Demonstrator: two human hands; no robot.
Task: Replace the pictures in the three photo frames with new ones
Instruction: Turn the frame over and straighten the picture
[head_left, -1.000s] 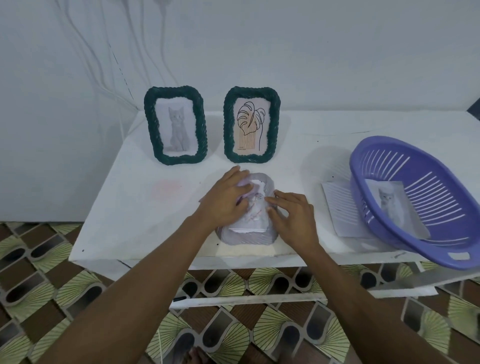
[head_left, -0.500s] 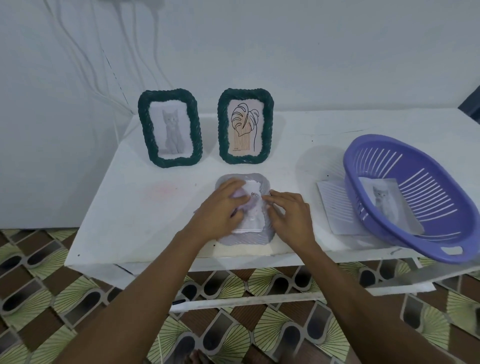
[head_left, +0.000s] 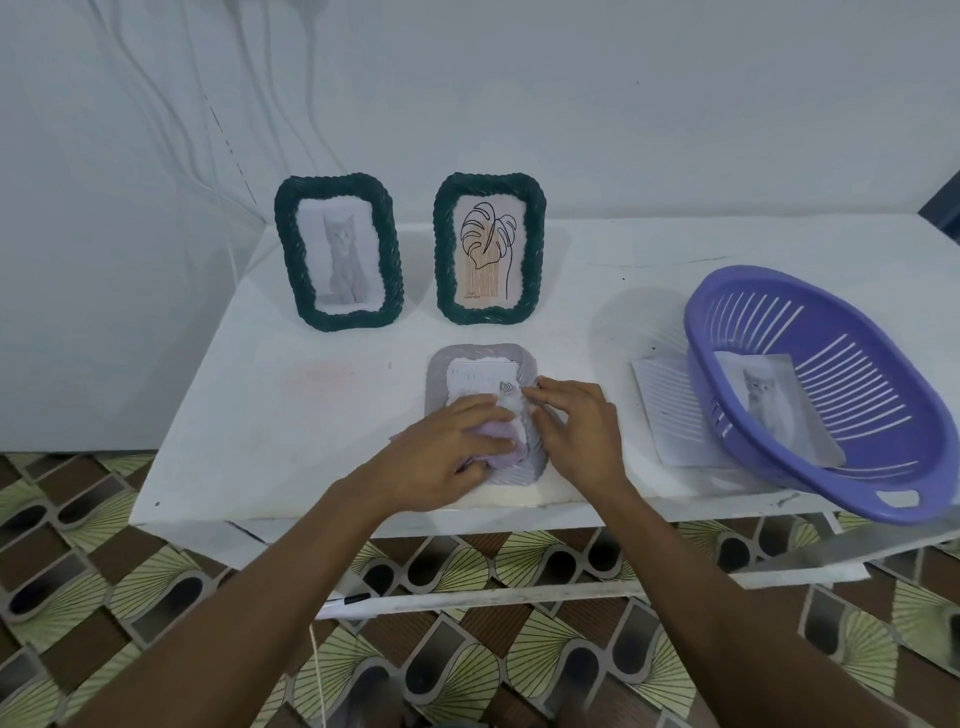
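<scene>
Having slid nearer, left hand (head_left: 441, 449) on face-down frame (head_left: 440, 366)

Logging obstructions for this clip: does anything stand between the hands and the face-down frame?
Nothing visible does. The left hand rests on the back of the face-down frame, and the right hand touches that back with its fingertips beside a small metal clip. No other object lies between them.

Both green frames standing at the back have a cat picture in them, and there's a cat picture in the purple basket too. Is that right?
Not quite. The head view shows a cat only in the left green frame; the right green frame holds a leaf drawing. A cat picture does lie in the purple basket.
</scene>
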